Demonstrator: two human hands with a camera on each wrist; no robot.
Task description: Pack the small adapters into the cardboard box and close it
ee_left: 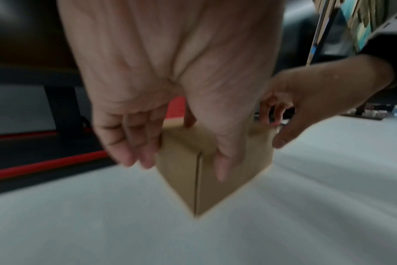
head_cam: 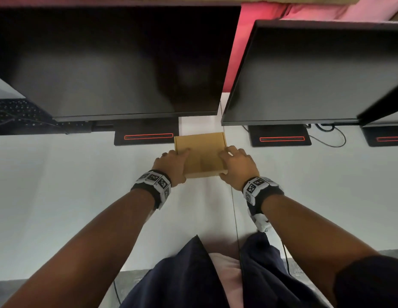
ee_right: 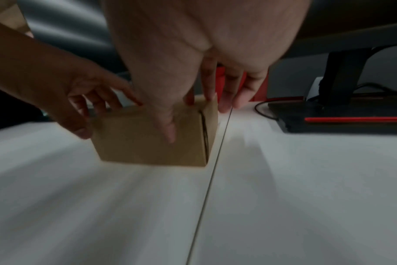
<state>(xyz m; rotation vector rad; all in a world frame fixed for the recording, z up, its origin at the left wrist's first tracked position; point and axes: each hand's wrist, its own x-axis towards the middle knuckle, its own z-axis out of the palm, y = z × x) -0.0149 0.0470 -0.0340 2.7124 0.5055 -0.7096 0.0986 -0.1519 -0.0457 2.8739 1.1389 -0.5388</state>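
A small brown cardboard box (head_cam: 201,152) sits on the white desk (head_cam: 71,185) with its lid down. My left hand (head_cam: 174,163) grips its left side, fingers over the top and thumb on the near face. My right hand (head_cam: 235,163) grips the right side the same way. The left wrist view shows the box (ee_left: 181,172) by its near corner, my left thumb (ee_left: 222,161) pressed on the front wall. In the right wrist view the box (ee_right: 134,141) lies beside the desk seam, with my right thumb (ee_right: 168,125) on its front. No adapters are visible.
Two dark monitors (head_cam: 118,63) (head_cam: 316,74) stand close behind the box, on black bases with red stripes (head_cam: 148,136) (head_cam: 281,138). A dark keyboard (head_cam: 17,114) lies far left. Cables (head_cam: 333,136) trail at right. A seam (head_cam: 234,207) splits the desk.
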